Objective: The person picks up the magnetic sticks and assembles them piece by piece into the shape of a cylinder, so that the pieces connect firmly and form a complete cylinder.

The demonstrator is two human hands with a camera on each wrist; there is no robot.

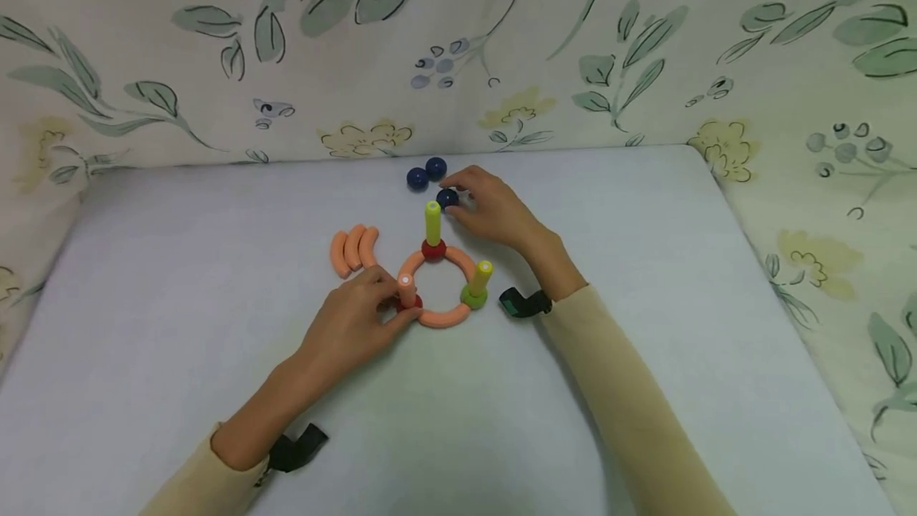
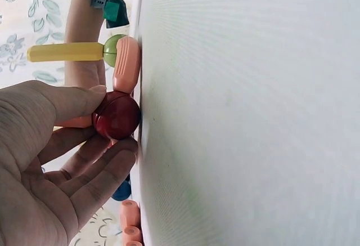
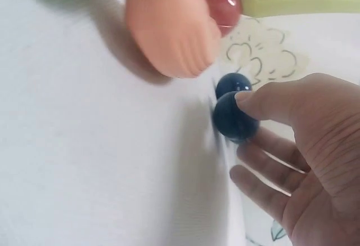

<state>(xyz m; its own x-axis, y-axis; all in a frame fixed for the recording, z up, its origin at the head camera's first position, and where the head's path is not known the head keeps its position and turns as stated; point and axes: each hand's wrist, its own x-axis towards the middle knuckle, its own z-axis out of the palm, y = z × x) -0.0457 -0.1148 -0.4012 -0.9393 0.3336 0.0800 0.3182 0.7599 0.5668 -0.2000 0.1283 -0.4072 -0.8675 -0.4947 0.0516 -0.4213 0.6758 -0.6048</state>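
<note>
A ring of curved orange pieces (image 1: 444, 318) joined by balls lies on the table. My left hand (image 1: 356, 310) grips the red ball (image 2: 117, 115) at the ring's left corner, from which a short orange stick (image 1: 406, 291) stands up. My right hand (image 1: 496, 207) is behind the ring and pinches a dark blue ball (image 3: 236, 116) between thumb and fingers. A yellow-green stick (image 1: 433, 223) rises from the red ball (image 1: 433, 249) at the back. Another yellow stick (image 1: 481, 277) stands in the green ball (image 1: 474, 297) on the right.
Two more dark blue balls (image 1: 418, 179) rest near the table's back edge, left of my right hand. Several loose curved orange pieces (image 1: 354, 248) lie side by side just beyond my left hand. Floral cloth (image 1: 458, 46) hangs behind the white table (image 1: 179, 261).
</note>
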